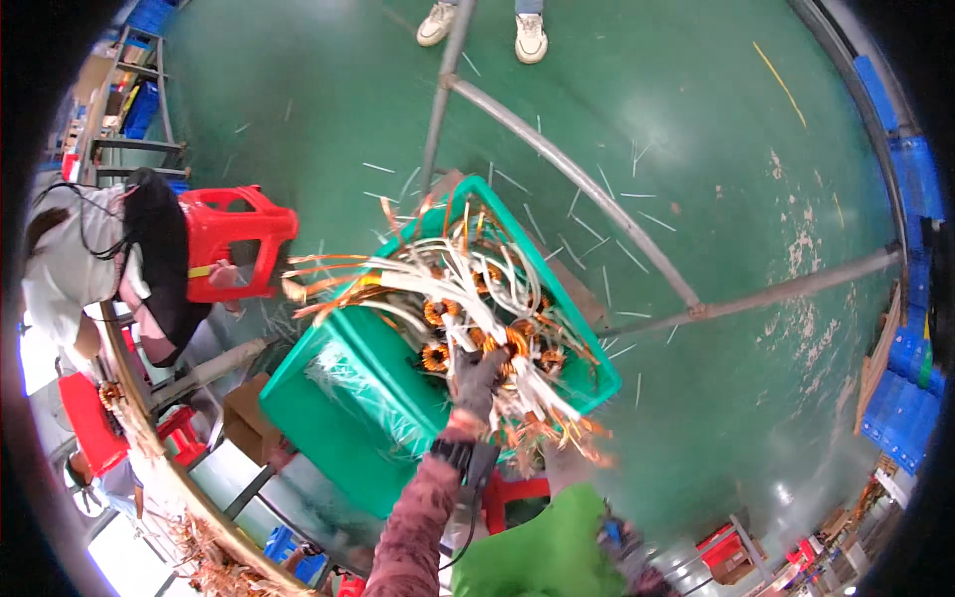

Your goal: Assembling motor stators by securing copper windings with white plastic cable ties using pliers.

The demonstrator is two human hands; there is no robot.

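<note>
My left hand (477,383), in a dark grey glove, reaches into a green plastic bin (577,284). Its fingers close on a ring coil (517,339) wound with copper wire, among the pile. Around it lie several more copper coils (436,356) with long white-sleeved leads (453,269) and bare copper ends, some hanging over the bin's rim. My right hand (622,545), dark and small, is low at the right, beside the green apron (547,552) on my body. It is apart from the bin, and its fingers are too unclear to read.
Beside the bin's left half, which holds clear plastic film (373,388), stands a red stool (239,244). Metal bars (587,199) run just beyond the bin. White sleeve pieces litter the green floor (696,328). A person sits at left; another's shoes (531,40) show ahead.
</note>
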